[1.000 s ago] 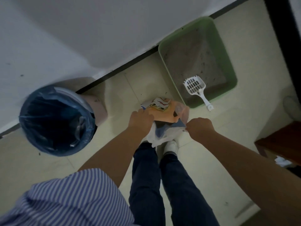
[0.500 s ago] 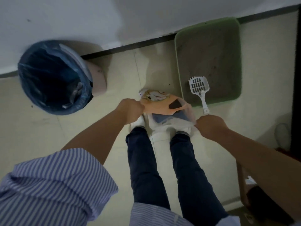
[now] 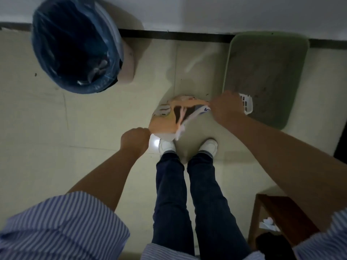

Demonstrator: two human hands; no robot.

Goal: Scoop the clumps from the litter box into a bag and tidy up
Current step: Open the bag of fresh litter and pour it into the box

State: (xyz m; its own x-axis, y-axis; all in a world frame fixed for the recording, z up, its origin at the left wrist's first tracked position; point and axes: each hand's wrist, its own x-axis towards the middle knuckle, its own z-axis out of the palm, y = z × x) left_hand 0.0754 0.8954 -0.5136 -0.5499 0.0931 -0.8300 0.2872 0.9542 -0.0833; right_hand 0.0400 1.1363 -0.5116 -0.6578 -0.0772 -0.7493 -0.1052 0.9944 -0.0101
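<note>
An orange and white plastic bag (image 3: 165, 122) hangs stretched between my two hands, above the floor in front of my shoes. My left hand (image 3: 136, 140) grips its near left edge in a fist. My right hand (image 3: 226, 107) grips the far right edge, pulled up over the front rim of the green litter box (image 3: 230, 59). Grey litter (image 3: 266, 72) fills the box. The white slotted scoop (image 3: 247, 104) lies at the box's front edge, mostly hidden behind my right hand.
A bin lined with a blue bag (image 3: 75, 44) stands at the far left against the wall. A dark wooden piece of furniture (image 3: 281, 218) with white paper on it is at the lower right. Pale tiled floor surrounds my feet.
The view has swung so the litter box sits further right. My right hand has moved up and forward over the scoop, my left hand back toward my shoe, twisting the bag between them.
</note>
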